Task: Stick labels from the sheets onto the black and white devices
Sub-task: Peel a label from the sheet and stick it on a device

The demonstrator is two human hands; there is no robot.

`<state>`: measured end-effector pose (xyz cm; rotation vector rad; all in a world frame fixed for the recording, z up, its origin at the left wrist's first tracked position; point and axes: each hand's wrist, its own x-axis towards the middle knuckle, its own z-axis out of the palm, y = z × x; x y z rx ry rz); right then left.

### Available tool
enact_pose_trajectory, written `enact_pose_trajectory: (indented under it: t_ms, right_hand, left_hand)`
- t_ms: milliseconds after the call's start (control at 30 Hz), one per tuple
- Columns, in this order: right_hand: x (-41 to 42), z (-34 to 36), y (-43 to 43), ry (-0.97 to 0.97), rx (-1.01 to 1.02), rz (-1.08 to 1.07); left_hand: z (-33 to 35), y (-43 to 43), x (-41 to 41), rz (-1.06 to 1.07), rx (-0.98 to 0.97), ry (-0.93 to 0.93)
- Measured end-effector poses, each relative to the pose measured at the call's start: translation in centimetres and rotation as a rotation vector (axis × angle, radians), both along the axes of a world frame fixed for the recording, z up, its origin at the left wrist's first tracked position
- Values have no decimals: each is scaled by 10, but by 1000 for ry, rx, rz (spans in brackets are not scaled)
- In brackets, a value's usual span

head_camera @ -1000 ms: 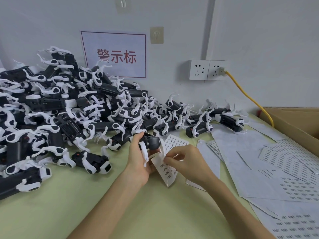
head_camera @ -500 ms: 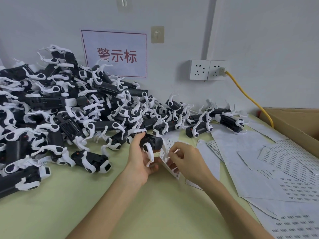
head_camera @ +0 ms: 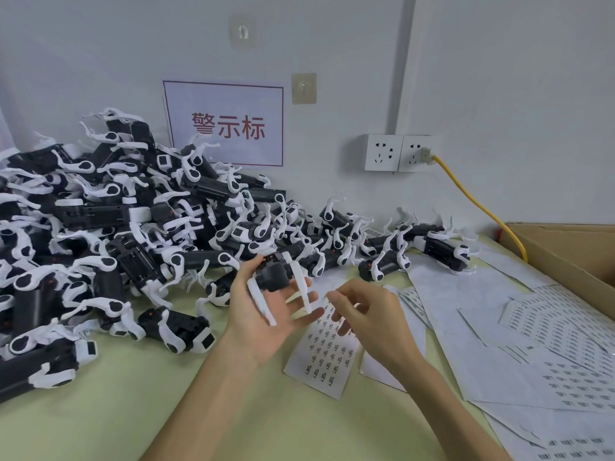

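Note:
My left hand (head_camera: 253,314) is palm up above the table, fingers spread and straight. A black and white device (head_camera: 274,277) lies across them, white arms hanging over my palm, thumb beside it. My right hand (head_camera: 376,321) hovers just right of it, fingers loosely curled; I can make out no label in them. Under that hand a label sheet (head_camera: 326,357) lies flat on the green table (head_camera: 166,410). A big pile of the same devices (head_camera: 133,227) fills the left and back.
More label sheets and backing papers (head_camera: 499,327) overlap on the right. A cardboard box (head_camera: 565,254) stands at the right edge, and a yellow cable (head_camera: 482,207) runs to it from wall sockets (head_camera: 396,153). A sign (head_camera: 226,124) hangs on the wall.
My right hand has let go of the label sheet, which now lies flat on the table. My left hand has opened its fingers and turned the device upward.

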<state>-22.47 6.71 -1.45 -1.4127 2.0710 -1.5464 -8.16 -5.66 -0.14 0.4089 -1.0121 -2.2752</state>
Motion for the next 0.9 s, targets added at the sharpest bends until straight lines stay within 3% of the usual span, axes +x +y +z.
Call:
enact_pose_trajectory:
  t_ms: [167, 900]
  right_hand:
    - [-2, -4, -2, 85, 45, 26]
    - [-4, -6, 0, 91, 51, 82]
  left_hand:
    - [-1, 5, -3, -44, 41, 24]
    - [0, 7, -4, 2, 55, 25]
